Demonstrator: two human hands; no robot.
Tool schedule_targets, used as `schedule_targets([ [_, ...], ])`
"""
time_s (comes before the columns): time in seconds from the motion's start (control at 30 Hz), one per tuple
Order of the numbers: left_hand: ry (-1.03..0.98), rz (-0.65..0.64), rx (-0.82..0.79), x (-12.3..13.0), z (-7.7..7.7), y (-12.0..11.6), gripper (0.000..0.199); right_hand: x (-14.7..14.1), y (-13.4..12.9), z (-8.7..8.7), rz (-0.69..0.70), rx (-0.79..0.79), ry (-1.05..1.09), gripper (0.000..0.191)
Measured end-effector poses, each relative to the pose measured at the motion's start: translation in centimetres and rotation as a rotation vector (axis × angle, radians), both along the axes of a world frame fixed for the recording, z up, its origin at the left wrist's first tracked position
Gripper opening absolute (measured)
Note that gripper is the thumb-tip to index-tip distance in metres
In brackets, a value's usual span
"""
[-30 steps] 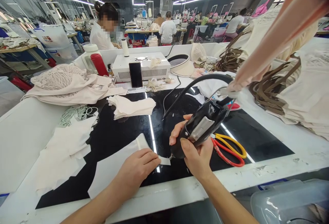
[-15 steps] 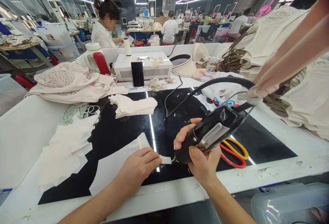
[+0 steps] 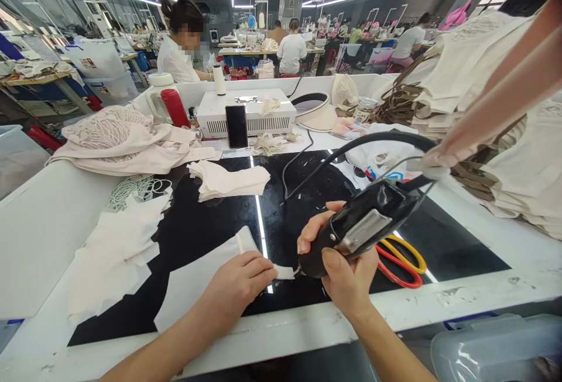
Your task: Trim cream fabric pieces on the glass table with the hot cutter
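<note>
To work well here, I think the white cloth (image 3: 188, 285) should stay flat, and the tip of the black tool (image 3: 355, 227) should meet the narrow strip (image 3: 286, 273) lightly. The cloth lies near the front edge of the desk (image 3: 302, 328), left of its middle. The left hand (image 3: 243, 279) rests upon it, fingers close together; whether they pinch, I cannot tell. The right hand (image 3: 349, 281) is wrapped around the tool, its tip at the strip's end.
</note>
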State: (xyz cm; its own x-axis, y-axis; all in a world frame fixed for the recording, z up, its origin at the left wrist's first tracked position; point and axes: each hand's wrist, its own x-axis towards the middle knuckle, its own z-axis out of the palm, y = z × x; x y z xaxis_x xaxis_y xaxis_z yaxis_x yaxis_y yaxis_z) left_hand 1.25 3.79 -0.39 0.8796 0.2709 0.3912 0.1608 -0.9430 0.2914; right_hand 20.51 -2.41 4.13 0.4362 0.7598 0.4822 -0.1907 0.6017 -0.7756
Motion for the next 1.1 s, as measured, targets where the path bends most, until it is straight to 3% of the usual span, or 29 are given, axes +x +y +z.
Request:
schedule_targets([
  [0.23, 0.003, 0.058, -0.096, -0.3, -0.2, -0.2, 0.018, -0.9, 1.1, 0.6, -0.002, 0.006, 0.047, 0.046],
  [0.47, 0.011, 0.039, -0.089, -0.3, -0.6, -0.1, 0.015, -1.9, 2.7, -0.1, 0.046, 0.011, 0.029, 0.045],
  [1.1, 0.054, 0.052, -0.080, -0.3, -0.3, -0.3, 0.017, -0.5, 1.8, -0.2, -0.032, -0.031, -0.007, 0.044],
])
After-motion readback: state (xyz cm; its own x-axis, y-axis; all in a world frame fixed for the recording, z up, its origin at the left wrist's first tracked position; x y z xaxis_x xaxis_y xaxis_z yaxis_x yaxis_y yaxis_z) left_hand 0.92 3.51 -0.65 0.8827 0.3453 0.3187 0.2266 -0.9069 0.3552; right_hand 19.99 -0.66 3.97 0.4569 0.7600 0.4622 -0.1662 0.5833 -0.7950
